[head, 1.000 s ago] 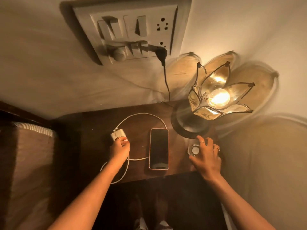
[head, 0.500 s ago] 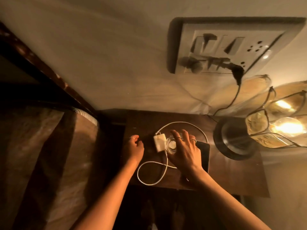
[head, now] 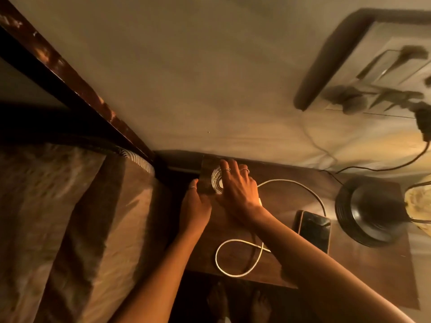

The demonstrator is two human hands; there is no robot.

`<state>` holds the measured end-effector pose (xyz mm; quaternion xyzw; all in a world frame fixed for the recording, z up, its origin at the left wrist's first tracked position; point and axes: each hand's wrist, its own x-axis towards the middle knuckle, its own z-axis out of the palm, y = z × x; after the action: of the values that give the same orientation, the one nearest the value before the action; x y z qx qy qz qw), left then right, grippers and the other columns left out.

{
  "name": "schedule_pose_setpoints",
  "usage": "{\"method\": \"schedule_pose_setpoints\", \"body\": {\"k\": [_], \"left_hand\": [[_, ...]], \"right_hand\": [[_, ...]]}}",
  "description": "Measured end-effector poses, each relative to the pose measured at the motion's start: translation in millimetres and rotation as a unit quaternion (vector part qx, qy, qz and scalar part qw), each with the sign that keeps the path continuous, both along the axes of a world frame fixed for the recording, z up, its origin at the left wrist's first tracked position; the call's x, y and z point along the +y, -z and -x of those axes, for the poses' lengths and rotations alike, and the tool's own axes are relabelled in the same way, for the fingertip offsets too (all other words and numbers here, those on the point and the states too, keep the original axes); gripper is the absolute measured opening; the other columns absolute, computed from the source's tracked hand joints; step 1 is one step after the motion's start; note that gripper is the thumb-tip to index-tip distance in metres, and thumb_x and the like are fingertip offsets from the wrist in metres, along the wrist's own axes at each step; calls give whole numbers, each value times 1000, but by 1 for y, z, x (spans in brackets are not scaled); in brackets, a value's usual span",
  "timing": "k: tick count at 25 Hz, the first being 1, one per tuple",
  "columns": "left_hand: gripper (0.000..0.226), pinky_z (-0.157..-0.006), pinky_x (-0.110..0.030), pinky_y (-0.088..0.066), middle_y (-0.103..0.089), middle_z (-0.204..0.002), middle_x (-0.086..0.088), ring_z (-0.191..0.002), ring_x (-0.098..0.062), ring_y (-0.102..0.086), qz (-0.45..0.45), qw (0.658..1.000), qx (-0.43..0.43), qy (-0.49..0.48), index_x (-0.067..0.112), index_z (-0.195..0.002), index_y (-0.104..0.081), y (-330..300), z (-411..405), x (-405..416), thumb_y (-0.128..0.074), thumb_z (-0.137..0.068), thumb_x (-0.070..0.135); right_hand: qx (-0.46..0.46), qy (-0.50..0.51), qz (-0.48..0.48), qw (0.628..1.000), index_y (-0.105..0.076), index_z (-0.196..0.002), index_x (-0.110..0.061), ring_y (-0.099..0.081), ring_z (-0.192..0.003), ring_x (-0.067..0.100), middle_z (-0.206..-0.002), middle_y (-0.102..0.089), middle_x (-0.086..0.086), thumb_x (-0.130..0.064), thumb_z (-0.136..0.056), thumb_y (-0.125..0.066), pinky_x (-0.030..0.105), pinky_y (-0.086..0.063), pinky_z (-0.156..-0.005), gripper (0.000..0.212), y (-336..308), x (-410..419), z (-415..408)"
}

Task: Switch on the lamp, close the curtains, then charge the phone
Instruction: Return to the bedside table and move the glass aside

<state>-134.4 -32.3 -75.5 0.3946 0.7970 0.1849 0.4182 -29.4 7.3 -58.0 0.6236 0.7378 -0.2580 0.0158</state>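
On the dark wooden bedside table (head: 349, 271) my right hand (head: 238, 190) grips a small clear glass (head: 217, 181) at the table's far left corner. My left hand (head: 194, 208) rests beside it at the table's left edge, fingers together, holding nothing that I can see. A white charging cable (head: 235, 257) loops across the table; its adapter is mostly hidden under my right wrist. The phone (head: 314, 229) lies face up to the right. The lit lamp's black base (head: 368, 213) stands at the right, its shade mostly out of frame.
A switchboard (head: 377, 66) on the wall at upper right has a black plug (head: 423, 117) in it, cord running down to the lamp. A bed with brown cover (head: 70, 229) and dark headboard (head: 70, 73) lies left. My bare feet show below the table.
My right hand has carried the glass from the table's right side, across the phone, to the far left corner. My left hand let go of the adapter. The view swung left.
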Motion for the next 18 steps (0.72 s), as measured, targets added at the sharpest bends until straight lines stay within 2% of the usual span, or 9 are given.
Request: {"method": "schedule_pose_setpoints", "body": {"k": [9, 14, 16, 18], "left_hand": [[48, -109, -37, -33, -36, -151, -9, -138, -26, -35, 8, 1000, -3, 18, 17, -143, -30, 17, 7, 12, -38, -97, 22], [46, -107, -36, -36, -38, -150, -7, -136, -24, -38, 13, 1000, 3, 24, 19, -142, -31, 21, 7, 8, -38, -97, 23], [46, -106, -37, -37, -37, -150, -7, -136, -25, -38, 18, 999, 11, 28, 19, -142, -31, 23, 5, 6, -39, -97, 24], [48, -107, -39, -37, -36, -151, -8, -137, -26, -37, 24, 999, 12, 24, 19, -143, -31, 25, 5, 4, -41, -96, 23]], "right_hand": [[-9, -3, -6, 1000, -29, -135, -19, -40, -126, 40, -134, -38, 10, -41, -71, -74, 49, -48, -90, 81, 20, 25, 17], [-11, 5, -4, 1000, -25, -139, -20, -36, -130, 40, -142, -32, 10, -43, -73, -72, 48, -44, -96, 84, 23, 23, 16], [8, 2, 7, 1000, -18, -143, -23, -28, -136, 40, -150, -24, 10, -42, -74, -72, 49, -39, -103, 90, 22, 22, 13], [55, -1, 41, 998, -1, -148, -27, -9, -144, 40, -159, -4, 9, -42, -75, -72, 50, -26, -112, 103, 19, 16, 5]]}}
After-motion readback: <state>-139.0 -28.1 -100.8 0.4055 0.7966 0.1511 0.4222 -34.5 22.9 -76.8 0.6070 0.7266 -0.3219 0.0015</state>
